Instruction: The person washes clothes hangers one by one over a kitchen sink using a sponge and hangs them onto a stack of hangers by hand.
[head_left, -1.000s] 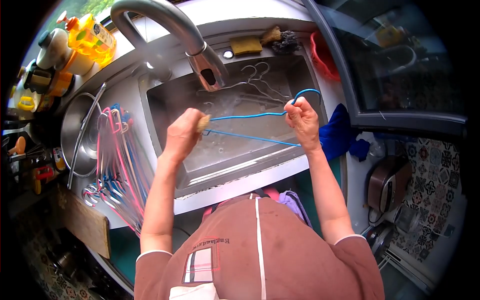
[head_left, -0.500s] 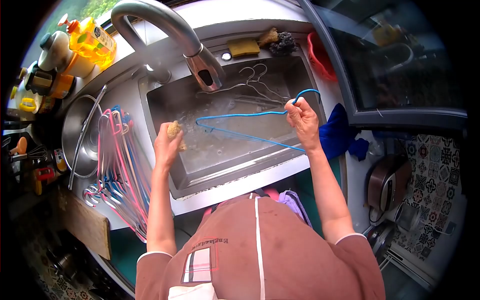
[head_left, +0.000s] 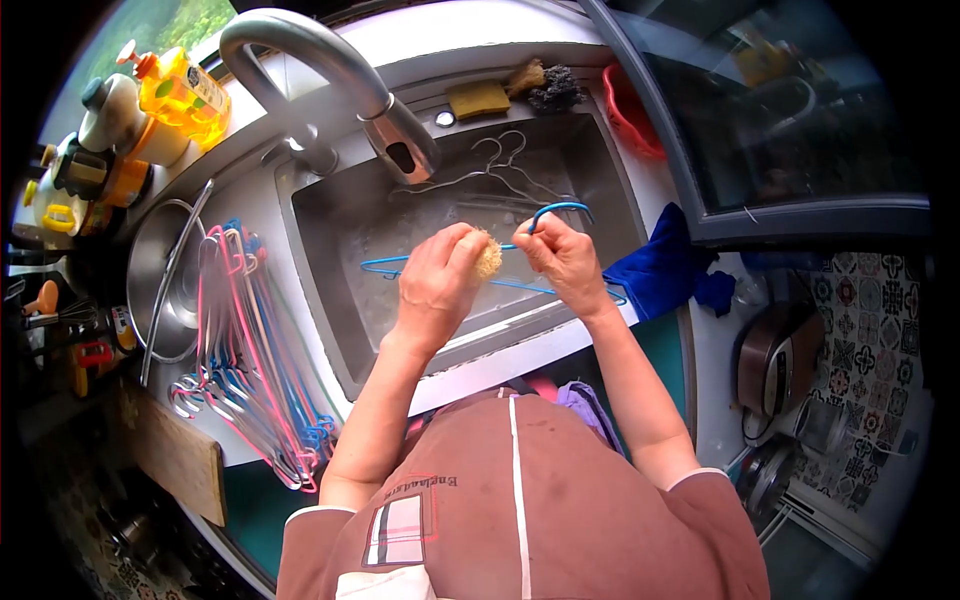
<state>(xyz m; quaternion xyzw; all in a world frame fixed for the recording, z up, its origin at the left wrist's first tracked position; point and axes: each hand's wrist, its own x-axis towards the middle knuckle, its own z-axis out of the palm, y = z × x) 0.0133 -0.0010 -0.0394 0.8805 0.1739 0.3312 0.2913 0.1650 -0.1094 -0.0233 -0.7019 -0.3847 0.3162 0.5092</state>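
My right hand grips a blue clothes hanger at the neck, just below its hook. The hanger lies level over the sink, its far end pointing left. My left hand is closed around a tan, rough-textured scrubber, which sits close to the hanger's upper bar; whether it touches the bar I cannot tell. Behind my hands, a couple of thin metal hangers rest in the sink. To the left, a bundle of pink, blue and white hangers lies on the counter.
A tall faucet arches over the sink's back left. Behind the sink are a yellow sponge and a dark scourer. A red basin and blue cloth are at right. A metal bowl and soap bottle stand left.
My left hand has moved right with the scrubber, from the sink's left side to the hanger. My right hand has shifted left and slightly down, carrying the blue hanger with it.
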